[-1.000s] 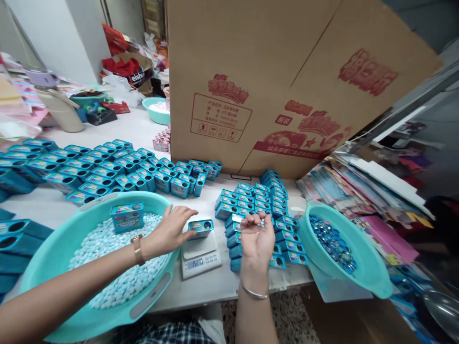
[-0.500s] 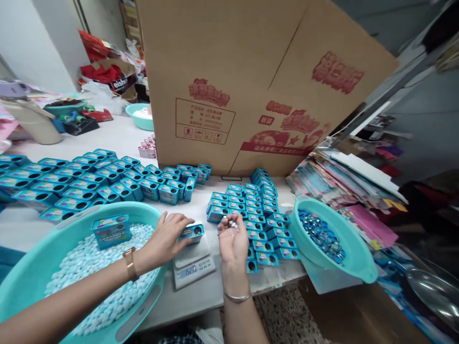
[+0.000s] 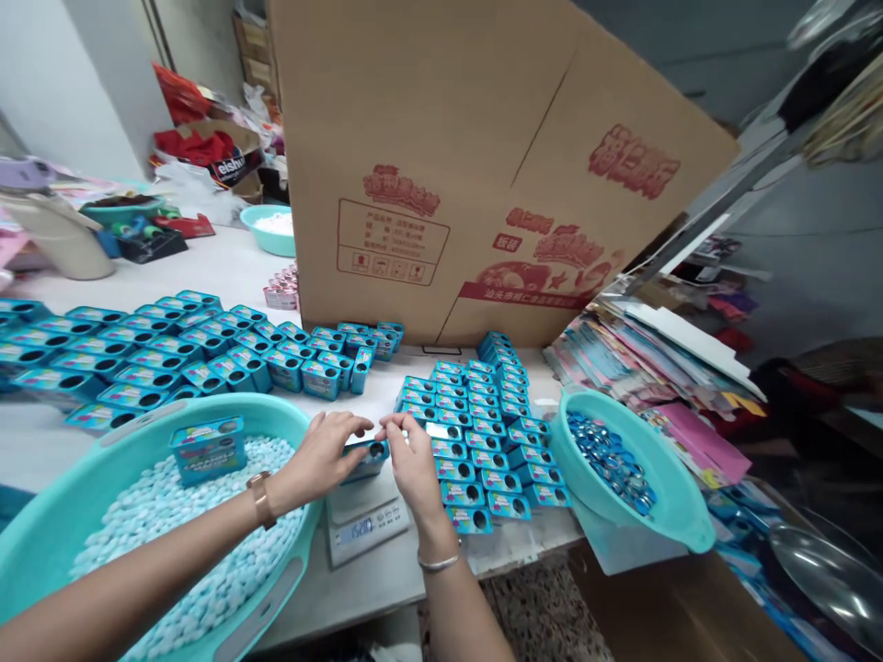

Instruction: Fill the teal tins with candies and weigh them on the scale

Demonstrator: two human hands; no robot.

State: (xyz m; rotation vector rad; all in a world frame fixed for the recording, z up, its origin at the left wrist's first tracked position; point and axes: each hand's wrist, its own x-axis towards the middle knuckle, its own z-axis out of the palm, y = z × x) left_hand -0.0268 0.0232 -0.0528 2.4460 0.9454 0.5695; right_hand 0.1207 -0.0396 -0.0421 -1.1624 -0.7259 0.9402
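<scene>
A blue tin (image 3: pixel 365 466) with a round hole in its top stands on a small white scale (image 3: pixel 341 552), whose display is lit. My left hand (image 3: pixel 317 460) curves around the tin from the left, thumb and fingers against its near and far sides. Over the hole, my right hand (image 3: pixel 416 469) points its fingers down, pinched together. The small pale candies seen in that palm earlier are now hidden by the fingers. To the left, a big turquoise basin (image 3: pixel 276 405) holds loose pale blue candies (image 3: pixel 148 529); another blue tin (image 3: pixel 208 452) stands upright among them.
Rows of blue tins (image 3: pixel 148 377) fill the left of the table, and a block of more tins (image 3: pixel 475 432) stands right of the scale. A turquoise basin (image 3: pixel 690 529) of small blue shiny pieces sits at the right edge. Behind rises a large cardboard box (image 3: pixel 428 119).
My right hand has turned from palm up, with candies showing, to fingers down, and moved left over the tin. My left hand stays at the tin. The view has shifted slightly.
</scene>
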